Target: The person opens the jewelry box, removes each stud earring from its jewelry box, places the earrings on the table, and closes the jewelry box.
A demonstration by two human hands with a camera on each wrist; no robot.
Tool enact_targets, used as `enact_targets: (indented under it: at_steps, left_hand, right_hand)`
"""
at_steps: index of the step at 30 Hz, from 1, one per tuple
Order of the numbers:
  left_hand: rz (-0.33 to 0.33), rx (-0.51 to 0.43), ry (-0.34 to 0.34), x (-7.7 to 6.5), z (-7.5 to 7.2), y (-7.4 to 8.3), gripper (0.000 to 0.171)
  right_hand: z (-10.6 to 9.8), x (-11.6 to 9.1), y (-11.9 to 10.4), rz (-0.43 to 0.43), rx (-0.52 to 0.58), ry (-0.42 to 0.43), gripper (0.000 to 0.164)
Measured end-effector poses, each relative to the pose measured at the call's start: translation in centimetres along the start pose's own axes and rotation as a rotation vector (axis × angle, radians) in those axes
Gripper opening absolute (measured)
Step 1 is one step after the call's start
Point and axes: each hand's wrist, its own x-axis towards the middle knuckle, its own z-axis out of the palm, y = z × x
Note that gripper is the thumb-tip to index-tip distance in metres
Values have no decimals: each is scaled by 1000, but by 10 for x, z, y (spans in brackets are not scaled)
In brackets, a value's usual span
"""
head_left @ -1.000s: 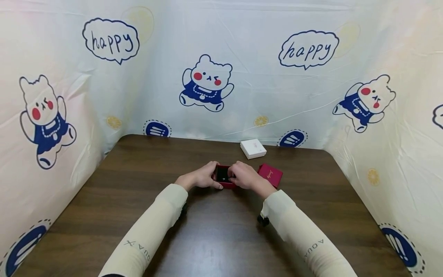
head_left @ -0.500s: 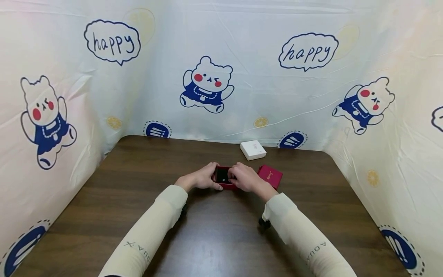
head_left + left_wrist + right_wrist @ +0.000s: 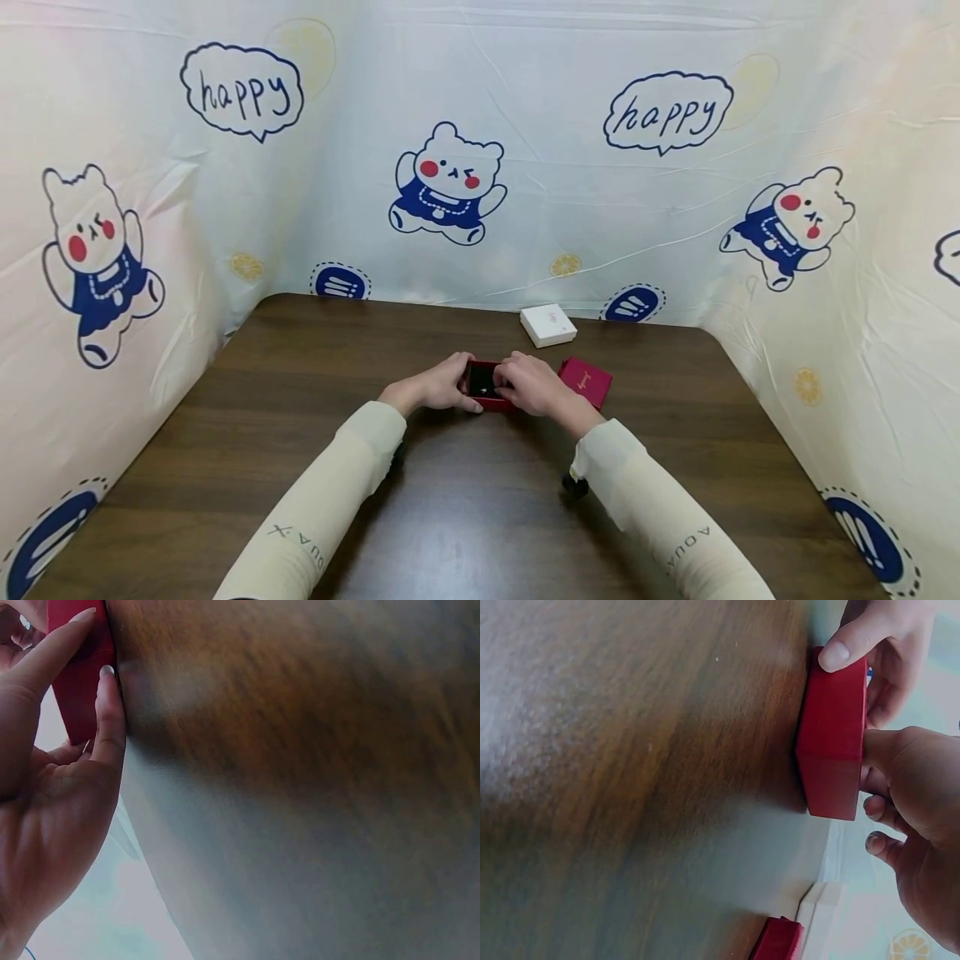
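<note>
I log remotely: left hand [image 3: 446, 383] clasps red box [image 3: 831, 720], on table [image 3: 465, 492] between both hands | right hand [image 3: 534, 385] reaches inside, pinching or not I cannot tell | judged light, stiff, smooth; hold opposite sides.

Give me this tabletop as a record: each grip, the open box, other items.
left grip: holds left end of red box, thumb on near wall
right grip: fingers in box's open top, contact hidden
box interior: black insert, small shiny thing
right of box: red lid-like piece, gold lettering
farther back: white box
surface: brown table
</note>
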Motion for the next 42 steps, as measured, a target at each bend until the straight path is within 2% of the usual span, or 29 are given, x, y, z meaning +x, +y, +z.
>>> enact_targets:
  at_steps: [24,42]
  left_hand:
    - [5,-10,16,-2,1,1,73]
    - [5,-10,12,-2,1,2,72]
  right_hand:
    - [-9,-6,2,-17,-37,-28,7]
    - [-22,-14,3,-18,-6,-22,7]
